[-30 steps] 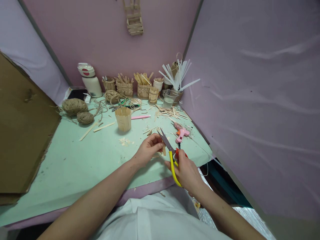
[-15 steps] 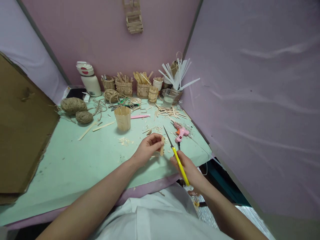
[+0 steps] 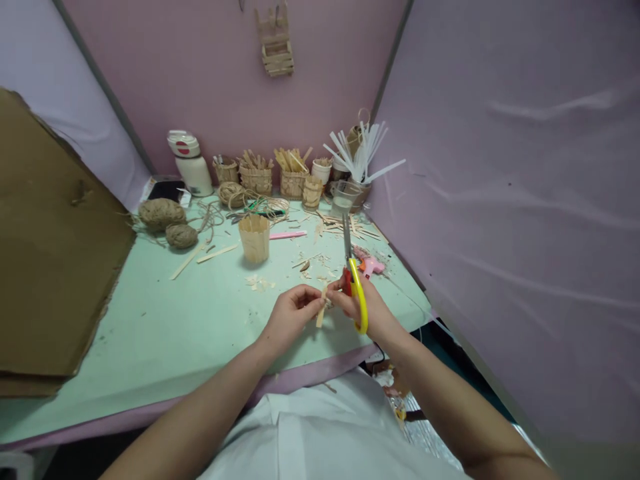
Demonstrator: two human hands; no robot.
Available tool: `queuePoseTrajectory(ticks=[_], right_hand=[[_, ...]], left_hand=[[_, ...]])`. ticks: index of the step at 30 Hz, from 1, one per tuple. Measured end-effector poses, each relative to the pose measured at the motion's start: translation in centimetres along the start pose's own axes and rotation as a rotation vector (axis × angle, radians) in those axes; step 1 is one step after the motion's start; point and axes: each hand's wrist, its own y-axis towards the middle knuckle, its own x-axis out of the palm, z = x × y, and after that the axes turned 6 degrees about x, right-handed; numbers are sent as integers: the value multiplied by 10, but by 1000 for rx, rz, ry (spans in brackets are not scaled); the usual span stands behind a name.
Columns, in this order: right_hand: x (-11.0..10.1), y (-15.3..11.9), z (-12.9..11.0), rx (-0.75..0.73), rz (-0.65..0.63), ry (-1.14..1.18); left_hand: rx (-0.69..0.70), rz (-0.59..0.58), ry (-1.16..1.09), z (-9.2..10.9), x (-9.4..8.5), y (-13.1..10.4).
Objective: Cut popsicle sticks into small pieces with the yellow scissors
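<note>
My left hand [image 3: 295,311] pinches a short flat wooden strip [image 3: 321,315] over the front part of the table. Close beside it, my right hand [image 3: 367,303] holds scissors [image 3: 358,293] with yellow and red handles, the blades pointing away from me. The fingertips of my right hand also touch the top of the strip. Beyond my hands, a cup made of wooden strips [image 3: 255,239] stands upright. A pink glue gun [image 3: 370,265] lies just past my right hand, partly hidden by the scissors.
Twine balls [image 3: 162,215] lie at the back left near a white bottle [image 3: 194,170]. Containers of sticks [image 3: 256,179] line the wall. Loose sticks [image 3: 350,227] and shavings [image 3: 259,283] are scattered about. Cardboard [image 3: 45,253] stands at left.
My right hand has moved up to the strip, and the scissors have turned more upright. The strip is now tilted between both hands. The camera view has shifted slightly.
</note>
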Motion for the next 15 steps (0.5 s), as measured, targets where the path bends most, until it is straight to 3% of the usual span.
queuePoseTrajectory(ticks=[6, 9, 12, 15], right_hand=[[30, 10, -2, -17, 1, -37], [37, 13, -3, -21, -58, -51], [36, 6, -6, -2, -228, -174], [30, -6, -9, 59, -475, -288]], left_hand=[[-4, 67, 32, -3, -16, -19], [-16, 104, 38, -4, -26, -27], [-29, 192, 11, -4, -39, -31], [-28, 328, -74, -1, -53, -32]])
